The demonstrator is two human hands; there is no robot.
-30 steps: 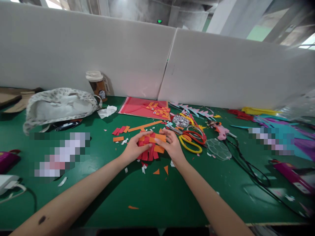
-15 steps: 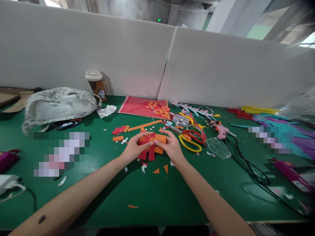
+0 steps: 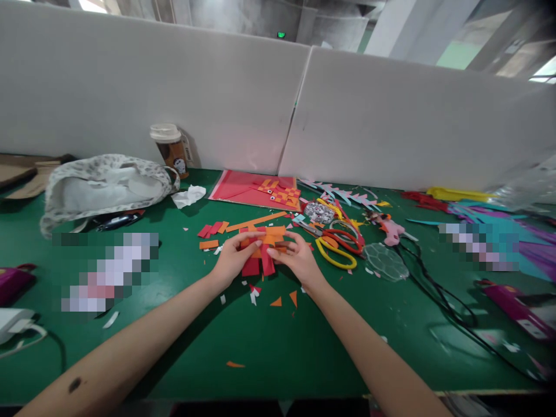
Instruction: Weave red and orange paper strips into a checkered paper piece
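Note:
Between my two hands is a piece of woven paper strips [image 3: 268,263], red and orange, held just above the green table. My left hand [image 3: 232,259] pinches its left side, thumb on top. On the right side my right hand [image 3: 299,260] grips it with thumb and fingers. Red strip ends hang toward me, and orange ones show at the far edge. Behind my hands lie a long orange paper strip [image 3: 256,222] and short red paper pieces [image 3: 209,230]. Farther back, a finished-looking woven paper fish [image 3: 282,195] with googly eyes rests on a red paper pack [image 3: 237,188].
Right of my hands lie orange-handled scissors [image 3: 345,240], yellow-handled scissors [image 3: 339,260], a clear plastic tray [image 3: 386,262] and a pink glue gun [image 3: 393,230] with a black cord. Paper scraps [image 3: 276,302] are scattered nearby. A patterned bag [image 3: 108,188] and a cup [image 3: 170,150] stand back left.
The woven paper has shifted slightly away and tilted in my hands. My right fingers have curled in around its right side, and the red strips hang differently.

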